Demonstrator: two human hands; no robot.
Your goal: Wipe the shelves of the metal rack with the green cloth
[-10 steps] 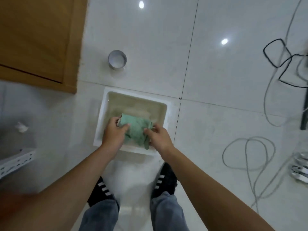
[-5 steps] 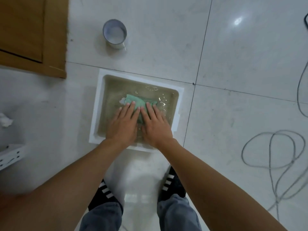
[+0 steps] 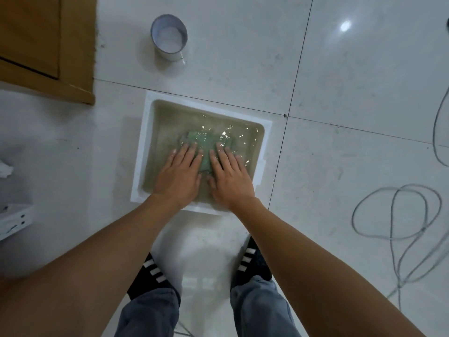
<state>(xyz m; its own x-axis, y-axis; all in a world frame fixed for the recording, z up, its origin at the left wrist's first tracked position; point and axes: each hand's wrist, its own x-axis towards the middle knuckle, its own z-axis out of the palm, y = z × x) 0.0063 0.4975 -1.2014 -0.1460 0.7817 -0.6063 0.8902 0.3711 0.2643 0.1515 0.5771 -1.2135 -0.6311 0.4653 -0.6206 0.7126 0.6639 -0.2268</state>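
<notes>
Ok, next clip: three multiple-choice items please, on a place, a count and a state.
1. Where is the green cloth?
A. on a chair
B. underwater in the white rectangular foam tub
C. in a bucket

2. How many hands press the cloth?
A. none
B. one
C. two

3. How do the hands lie?
A. flat and extended
B. clenched into fists
C. pinching a corner

Answers:
1 B: rippling water covers it inside the tub.
2 C: the left hand and the right hand both lie on it.
3 A: both are spread straight.
</notes>
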